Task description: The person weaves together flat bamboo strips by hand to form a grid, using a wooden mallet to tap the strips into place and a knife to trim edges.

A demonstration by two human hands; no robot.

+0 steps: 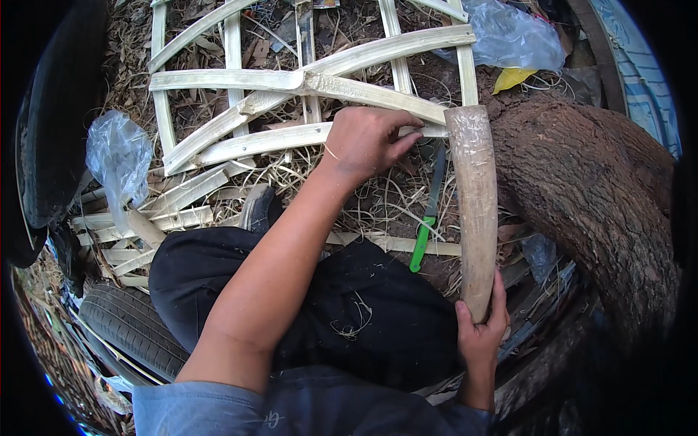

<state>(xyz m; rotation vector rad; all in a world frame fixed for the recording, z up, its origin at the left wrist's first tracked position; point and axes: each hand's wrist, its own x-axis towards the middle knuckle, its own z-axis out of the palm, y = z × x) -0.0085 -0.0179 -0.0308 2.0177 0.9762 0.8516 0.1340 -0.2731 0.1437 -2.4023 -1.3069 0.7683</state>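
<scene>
Pale wooden strips are forming a lattice frame (pixel 304 81) up at 12 o'clock, with several of them curving and crossing over the leafy ground (pixel 258 54). The left hand (pixel 371 142) is sitting by the frame's near edge, also around 12, fingers curling in and thumb hanging close to the index finger; there's no telling whether it's actually pinching anything. Over at 4 o'clock the right hand (pixel 483 320) is gripping the lower end of a chunky wooden club (pixel 476 211). That club is running along the 3 o'clock side, its fat end pointing toward 1 and overlapping the strip ends in view, though whether it's touching them isn't showing. A green-handled knife (pixel 427 225) is lying between the left hand and the club, near 3, blade pointing toward 12. Farther out at 3, a thick barky trunk (pixel 596 189) is filling the side. Clear plastic bags are lying at 1 (pixel 516 36) and 10 (pixel 120 156), and a tyre (pixel 131 330) is resting at 8.
</scene>
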